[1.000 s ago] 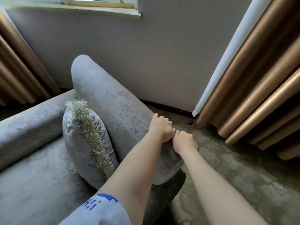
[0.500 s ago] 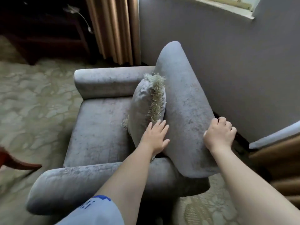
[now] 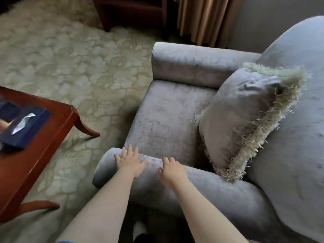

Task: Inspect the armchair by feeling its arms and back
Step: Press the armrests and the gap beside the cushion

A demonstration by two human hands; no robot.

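Note:
A grey velvet armchair [image 3: 168, 116] fills the right half of the view, its tall back [image 3: 298, 120] at the right. Both palms rest on the near arm [image 3: 210, 183]. My left hand [image 3: 130, 161] lies flat near the arm's front end, fingers spread. My right hand [image 3: 171, 170] lies just to its right, fingers curved over the top of the arm. Neither hand holds anything. The far arm [image 3: 192, 64] runs along the other side of the seat. A grey cushion with a pale fringe [image 3: 245, 120] leans against the back.
A red-brown wooden table [image 3: 35, 155] stands at the left, close to the chair's front, with a dark blue tissue box [image 3: 22, 127] on it. Patterned pale carpet [image 3: 78, 58] covers the floor. Tan curtains [image 3: 201, 20] and dark furniture [image 3: 131, 11] are beyond the chair.
Both hands left the chair back and cushion and now rest on the near arm. My view swung left and down toward the seat and the table.

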